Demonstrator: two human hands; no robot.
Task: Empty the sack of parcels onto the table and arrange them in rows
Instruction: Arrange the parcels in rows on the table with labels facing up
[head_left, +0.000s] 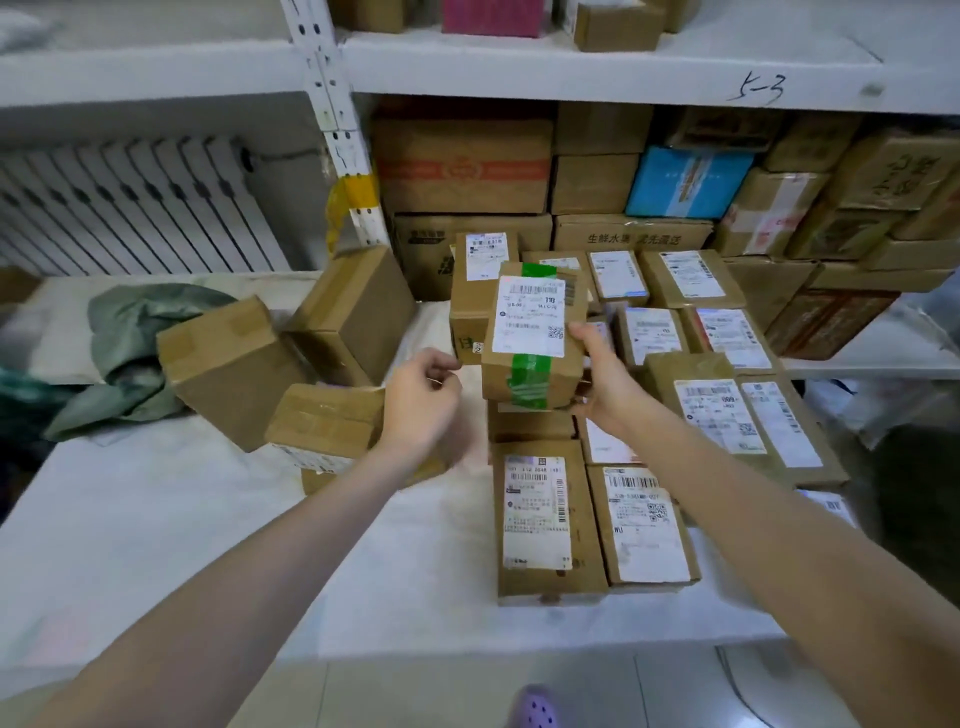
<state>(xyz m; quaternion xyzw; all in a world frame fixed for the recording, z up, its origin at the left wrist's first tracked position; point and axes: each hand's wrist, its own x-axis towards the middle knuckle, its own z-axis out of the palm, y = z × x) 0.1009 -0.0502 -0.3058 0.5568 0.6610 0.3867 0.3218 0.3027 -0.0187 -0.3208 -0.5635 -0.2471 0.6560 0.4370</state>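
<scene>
Forearms (779, 525) outstretched, a box (530, 358) is gripped by the right hand (605, 387), left hand (421, 402) loosely curled, empty; arranging is judged underway, placement in rows (550, 525) below the grip needed.

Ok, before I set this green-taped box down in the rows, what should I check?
1. Right hand grips the green-taped box: ok.
2. Left hand free, holding nothing: ok.
3. Box label faces up, like the rows: ok.
4. Open slot beneath the box: cannot tell, the box hides it.
5. Sack fully emptied: cannot tell, it lies crumpled.
6. Loose boxes on the left arranged: not ok, they lie tumbled.
</scene>
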